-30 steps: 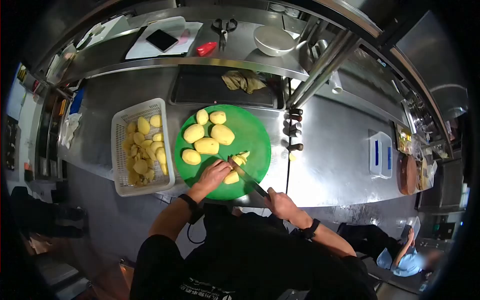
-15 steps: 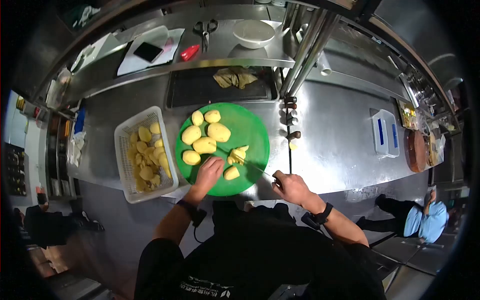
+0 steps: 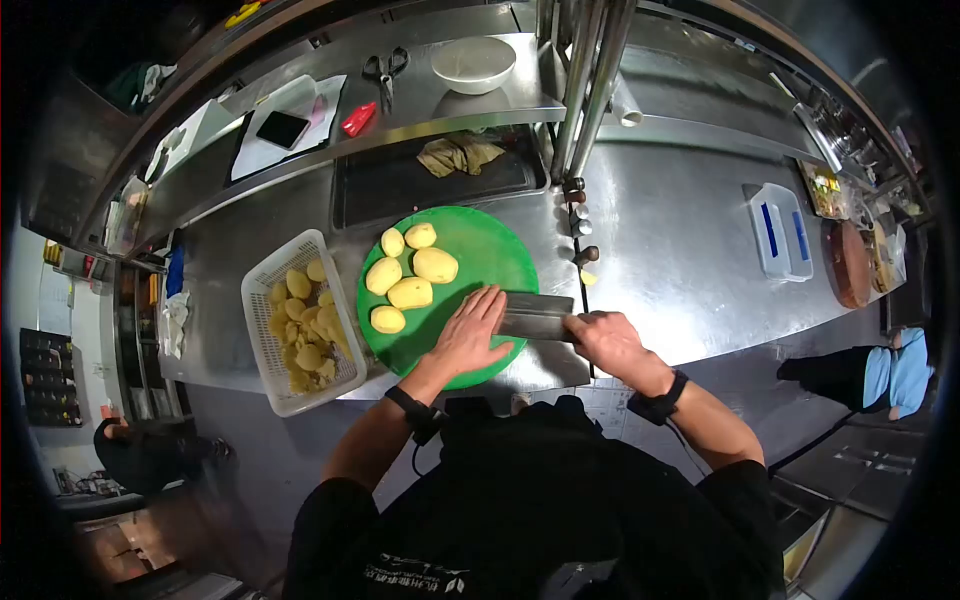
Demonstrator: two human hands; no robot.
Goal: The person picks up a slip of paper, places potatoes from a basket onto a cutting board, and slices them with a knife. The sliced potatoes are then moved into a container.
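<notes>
A cleaver (image 3: 540, 317) is held in my right hand (image 3: 612, 345), its broad blade lying nearly flat over the right side of a round green cutting board (image 3: 490, 235). My left hand (image 3: 468, 335) is over the board, fingers stretched out against the blade's left end and thumb apart. Several whole peeled potatoes (image 3: 410, 293) sit on the board's left half. Whatever lies under the blade and my left palm is hidden; the cut potato pieces seen earlier do not show.
Left of the board stands a white plastic basket (image 3: 252, 310) with potatoes and pieces. Several knife handles (image 3: 586, 256) stick up from a slot on the right. Behind are a black tray (image 3: 375, 195) and a shelf with a bowl (image 3: 474, 62) and scissors (image 3: 386, 80). A clear container (image 3: 782, 235) sits far right.
The cleaver has turned from edge-down to nearly flat. My left hand has moved right and its fingers have straightened against the blade. The view has shifted slightly.
</notes>
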